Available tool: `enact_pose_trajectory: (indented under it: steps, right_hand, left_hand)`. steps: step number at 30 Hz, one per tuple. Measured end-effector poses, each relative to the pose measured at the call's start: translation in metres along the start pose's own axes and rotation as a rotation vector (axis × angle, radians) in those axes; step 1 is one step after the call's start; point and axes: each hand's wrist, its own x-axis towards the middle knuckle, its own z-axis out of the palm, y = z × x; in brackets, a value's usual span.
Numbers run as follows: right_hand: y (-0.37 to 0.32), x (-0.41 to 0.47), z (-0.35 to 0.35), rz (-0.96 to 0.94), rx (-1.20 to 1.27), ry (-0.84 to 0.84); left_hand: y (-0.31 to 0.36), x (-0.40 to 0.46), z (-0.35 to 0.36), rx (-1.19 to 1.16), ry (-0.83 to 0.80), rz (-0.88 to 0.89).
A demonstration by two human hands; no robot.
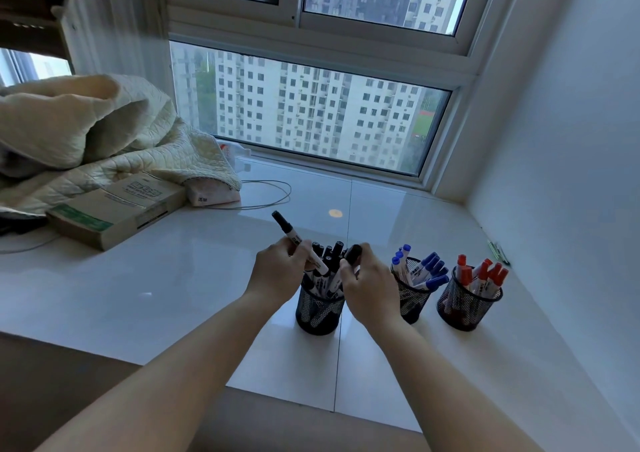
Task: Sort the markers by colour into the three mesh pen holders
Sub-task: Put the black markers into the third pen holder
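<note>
Black-capped, white-barrelled marker [298, 240], tilted.

Left of the black-marker holder [317, 309] the table [166, 288] lies open up to a cardboard box [114, 209]; rightward, the blue-marker holder [412, 299] and red-marker holder [464, 306] crowd close, the wall [571, 174] beyond.
</note>
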Motion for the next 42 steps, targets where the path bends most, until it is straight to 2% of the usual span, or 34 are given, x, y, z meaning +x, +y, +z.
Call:
enact_pose_trajectory:
  steps: [4,9,15,21,26,30,37,42]
  right_hand:
    - [-0.001,0.001,0.002,-0.046,-0.129,-0.147]
    - [0.002,0.002,0.0,-0.033,-0.233,-0.23]
    - [0.008,-0.001,-0.01,-0.022,-0.023,-0.125]
    - [0.012,0.003,-0.015,-0.124,-0.077,-0.008]
    - [0.023,0.011,-0.025,0.025,0.002,0.07]
    - [0.031,0.022,-0.033,0.112,0.021,-0.034]
    - [0.027,0.035,-0.025,0.147,-0.008,-0.221]
    - [0.023,0.038,-0.017,0.156,-0.065,-0.283]
  left_hand:
    - [-0.002,-0.005,0.004,0.172,0.061,0.068]
    - [-0.011,-0.01,0.007,0.189,0.069,0.065]
    - [-0.013,-0.008,0.012,0.149,0.125,0.054]
    - [-0.011,-0.008,0.012,0.229,0.184,0.188]
    - [-0.012,-0.011,0.014,0.359,0.143,0.326]
    - [-0.016,-0.01,0.015,0.446,0.141,0.385]
    - [-0.023,-0.012,0.022,0.587,0.054,0.447]
    - [-0.02,-0.004,0.016,0.5,0.056,0.387]
